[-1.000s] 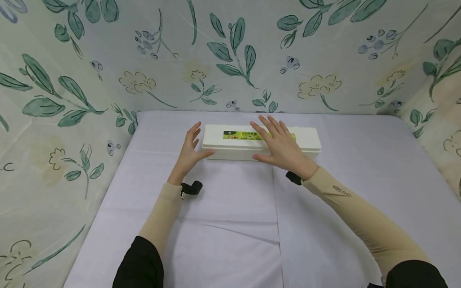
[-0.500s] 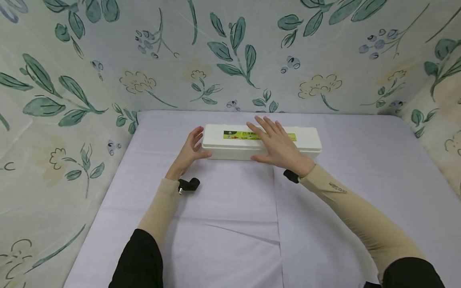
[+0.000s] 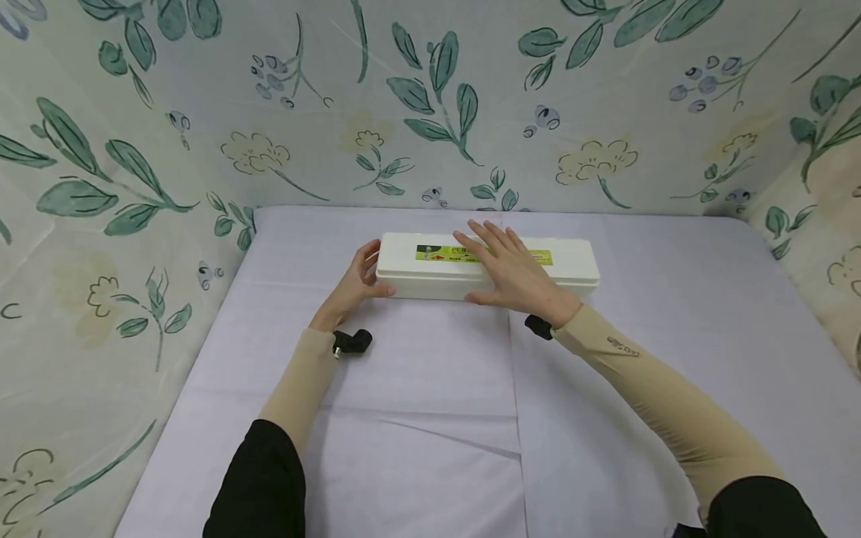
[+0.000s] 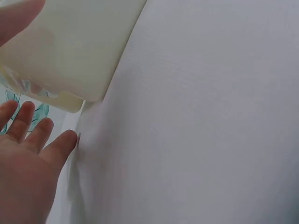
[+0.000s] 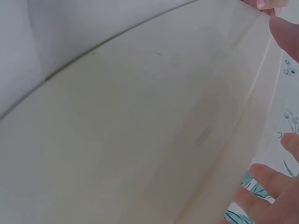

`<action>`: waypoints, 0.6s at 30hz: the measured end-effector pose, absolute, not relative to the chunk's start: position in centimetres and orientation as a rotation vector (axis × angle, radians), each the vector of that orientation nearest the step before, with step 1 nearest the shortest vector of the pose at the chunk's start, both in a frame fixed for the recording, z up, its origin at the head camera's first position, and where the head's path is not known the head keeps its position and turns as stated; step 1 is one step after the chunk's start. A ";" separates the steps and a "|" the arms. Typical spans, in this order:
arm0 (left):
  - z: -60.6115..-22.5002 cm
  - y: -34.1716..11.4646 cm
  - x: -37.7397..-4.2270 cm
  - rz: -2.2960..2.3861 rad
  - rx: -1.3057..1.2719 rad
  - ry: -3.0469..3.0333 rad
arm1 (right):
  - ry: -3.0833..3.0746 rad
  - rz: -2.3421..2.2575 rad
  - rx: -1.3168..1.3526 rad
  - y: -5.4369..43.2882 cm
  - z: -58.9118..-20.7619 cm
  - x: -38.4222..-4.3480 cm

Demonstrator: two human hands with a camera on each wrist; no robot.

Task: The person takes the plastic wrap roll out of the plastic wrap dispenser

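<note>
Long white lidded box, sitting flat on the cloth, lengthwise between and just past the two hands. Lid on, seam visible under its rim. Green-yellow label on top, mid-part covered by the right hand; print too blurred to read reliably.

Left hand is around the box's left end: thumb over the front face near the corner, fingers off toward the back. Left wrist view shows those fingers extended and apart from the end wall, so no grasp there. Thumb contact: can't tell.

Right hand is spread above the lid, right of the label's near end, thumb down by the front face. Right wrist view puts its fingers beyond the lid edge, spread, not wrapped. Whether the palm or thumb touches: can't tell.

Step in hand, my read: hands positioned about the box, no firm hold on it. Next move calls for settling contact: left fingers closing onto the end wall, right hand seating on lid or sides, both even so the box doesn't skew.

Further out: black wrist camera under the left wrist, another under the right. White tablecloth below, leaf-print backdrop beyond both hands.
</note>
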State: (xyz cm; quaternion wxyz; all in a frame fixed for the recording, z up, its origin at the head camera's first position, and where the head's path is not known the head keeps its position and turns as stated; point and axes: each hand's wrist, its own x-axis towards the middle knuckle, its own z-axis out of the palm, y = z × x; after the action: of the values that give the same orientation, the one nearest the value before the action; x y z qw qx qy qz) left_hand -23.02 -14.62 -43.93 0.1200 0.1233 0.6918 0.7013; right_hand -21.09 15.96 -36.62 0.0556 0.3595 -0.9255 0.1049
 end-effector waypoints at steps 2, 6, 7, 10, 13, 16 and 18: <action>-44.0 -14.7 -23.1 2.042 0.369 2.015 | -2.814 0.317 1.096 15.9 -36.6 -21.1; -43.5 -14.7 -23.0 2.000 0.363 2.017 | -2.821 0.310 1.107 15.8 -36.8 -21.2; -43.6 -14.7 -23.2 1.992 0.367 2.021 | -2.825 0.310 1.109 15.7 -36.8 -21.2; -44.2 -14.7 -23.6 1.964 0.373 2.046 | -2.840 0.307 1.117 15.6 -37.0 -21.4; -44.7 -14.7 -24.0 1.949 0.386 2.056 | -2.861 0.291 1.123 15.5 -37.0 -21.7; -44.7 -14.7 -24.1 1.939 0.386 2.063 | -2.891 0.276 1.120 15.5 -36.9 -22.0; -44.6 -14.7 -24.1 1.931 0.381 2.070 | -2.911 0.264 1.114 15.4 -36.9 -22.2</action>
State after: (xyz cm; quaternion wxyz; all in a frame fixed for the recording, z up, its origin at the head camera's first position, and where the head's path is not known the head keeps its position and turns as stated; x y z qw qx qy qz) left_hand -24.15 -14.65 -44.59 0.1419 0.1321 0.7173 0.6692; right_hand -22.18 15.44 -36.93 0.0068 0.3563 -0.9305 0.0844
